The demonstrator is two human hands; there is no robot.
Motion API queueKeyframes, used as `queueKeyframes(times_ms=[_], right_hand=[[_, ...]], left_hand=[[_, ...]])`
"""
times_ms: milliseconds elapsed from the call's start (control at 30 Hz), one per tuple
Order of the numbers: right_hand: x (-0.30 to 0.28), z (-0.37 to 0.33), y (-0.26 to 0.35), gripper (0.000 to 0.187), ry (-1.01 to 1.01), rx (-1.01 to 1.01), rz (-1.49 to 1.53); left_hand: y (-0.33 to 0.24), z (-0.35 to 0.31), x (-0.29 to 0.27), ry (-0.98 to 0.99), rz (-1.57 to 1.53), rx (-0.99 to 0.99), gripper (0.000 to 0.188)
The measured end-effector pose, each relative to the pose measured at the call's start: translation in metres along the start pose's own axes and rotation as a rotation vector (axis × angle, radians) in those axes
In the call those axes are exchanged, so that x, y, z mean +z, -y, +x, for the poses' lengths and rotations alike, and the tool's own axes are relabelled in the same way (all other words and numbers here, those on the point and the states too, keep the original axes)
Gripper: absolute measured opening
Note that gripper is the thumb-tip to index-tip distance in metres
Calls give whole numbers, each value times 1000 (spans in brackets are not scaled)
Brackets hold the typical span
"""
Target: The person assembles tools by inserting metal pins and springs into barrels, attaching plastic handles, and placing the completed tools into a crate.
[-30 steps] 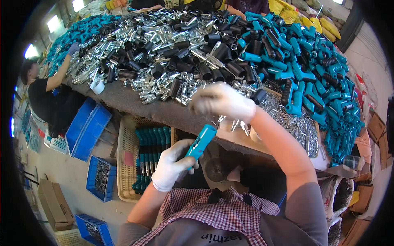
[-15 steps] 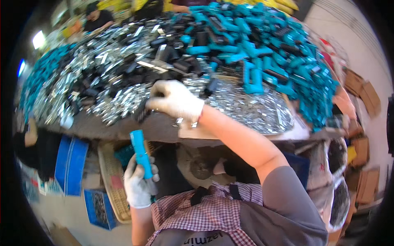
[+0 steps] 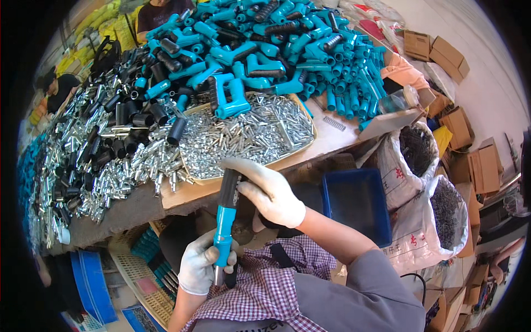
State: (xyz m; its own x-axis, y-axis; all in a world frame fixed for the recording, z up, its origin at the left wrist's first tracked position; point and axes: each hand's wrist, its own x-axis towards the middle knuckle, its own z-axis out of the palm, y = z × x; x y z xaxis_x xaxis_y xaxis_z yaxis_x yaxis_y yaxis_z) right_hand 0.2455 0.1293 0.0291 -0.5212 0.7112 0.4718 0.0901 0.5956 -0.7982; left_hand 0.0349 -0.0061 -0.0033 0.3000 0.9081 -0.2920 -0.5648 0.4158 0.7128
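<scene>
My left hand [image 3: 198, 264], in a white glove, is wrapped round the lower part of a teal tube-shaped tool body [image 3: 224, 221]. A short metal end [image 3: 219, 276] sticks out below it. At the top of the tool body sits a black ribbed sleeve [image 3: 228, 188], in line with it. My gloved right hand [image 3: 271, 193] grips this sleeve from the right, fingers over its upper end and thumb along its side. The upper end of the sleeve is covered by those fingers. Both parts are held tilted in front of the bench edge.
A shallow tray [image 3: 313, 133] of small metal parts lies on the bench, with a spring [image 3: 333, 123] to its right. Behind rises a heap of teal pistol-shaped housings [image 3: 310, 41]. Metal pieces and black sleeves [image 3: 116, 146] cover the left. Below are a blue bin [image 3: 354, 216], sacks [image 3: 412, 243] and a basket [image 3: 133, 288].
My right hand has brought a black sleeve from the bench pile down to the teal tool body, and the two now meet. The view has turned to the right.
</scene>
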Motion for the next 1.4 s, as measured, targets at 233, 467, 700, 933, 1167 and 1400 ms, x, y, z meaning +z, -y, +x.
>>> queueKeyframes(times_ms=[233, 467, 700, 933, 1167, 1400], right_hand=[[-52, -12, 3, 41, -105, 67, -31], [-66, -4, -2, 43, 47, 183, 67], [-53, -11, -13, 43, -26, 92, 40], [-72, 2, -8, 38, 103, 119, -4], [-59, 1, -1, 34, 87, 118, -144], [-25, -13, -8, 39, 140, 29, 193]], left_hand=[[-7, 27, 37, -57, 211, -17, 89], [-3, 29, 37, -30, 156, -48, 87], [-4, 31, 38, -26, 173, -46, 88], [-10, 34, 39, 8, 261, -78, 89], [6, 30, 40, 3, 83, -98, 84], [11, 31, 48, 61, -47, 47, 73]])
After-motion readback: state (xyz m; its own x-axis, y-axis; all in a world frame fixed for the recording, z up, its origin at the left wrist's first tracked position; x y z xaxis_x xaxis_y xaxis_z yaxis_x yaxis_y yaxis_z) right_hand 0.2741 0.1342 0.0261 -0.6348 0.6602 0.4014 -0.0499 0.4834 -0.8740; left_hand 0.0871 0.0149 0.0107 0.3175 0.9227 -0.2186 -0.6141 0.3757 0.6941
